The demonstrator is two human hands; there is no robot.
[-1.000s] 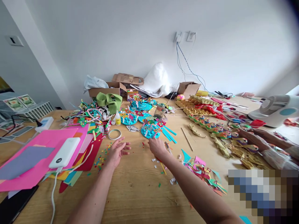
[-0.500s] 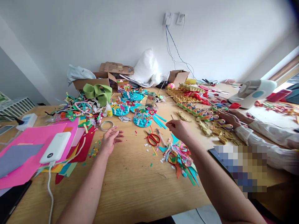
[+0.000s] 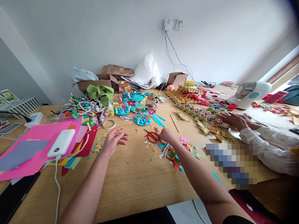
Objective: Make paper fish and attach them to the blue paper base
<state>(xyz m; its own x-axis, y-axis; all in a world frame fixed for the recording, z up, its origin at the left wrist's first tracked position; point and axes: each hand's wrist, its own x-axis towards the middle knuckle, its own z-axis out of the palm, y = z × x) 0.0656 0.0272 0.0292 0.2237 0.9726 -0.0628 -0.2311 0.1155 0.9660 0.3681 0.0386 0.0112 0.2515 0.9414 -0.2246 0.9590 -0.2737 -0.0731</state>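
Note:
My left hand [image 3: 113, 140] hovers over the wood with its fingers apart and holds nothing; a roll of tape [image 3: 108, 124] lies just beyond it. My right hand [image 3: 167, 135] is closed, its fingertips turned away, so whatever it may grip is hidden. Right beside that hand are red-handled scissors [image 3: 153, 137] and a slim grey pen-like tool [image 3: 157, 130], partly covered. Blue strips [image 3: 159, 120] lie just past it, and paper scraps [image 3: 174, 155] sit under the wrist. A blue round craft piece [image 3: 142, 119] with colourful cutouts stands farther back.
Coloured paper sheets [image 3: 30, 152] and a white power bank [image 3: 61, 143] with a cable lie left. A glue bottle [image 3: 110, 109] stands near the pipe cleaners. At right, a co-worker's hands [image 3: 233, 120] touch a row of painted egg-carton pieces [image 3: 198, 112]; a white fan [image 3: 249, 95] stands behind.
My right hand moved from the blue craft piece out to the right, then back left and down beside the scissors. My left hand has stayed open over the wood. The camera view has shifted right.

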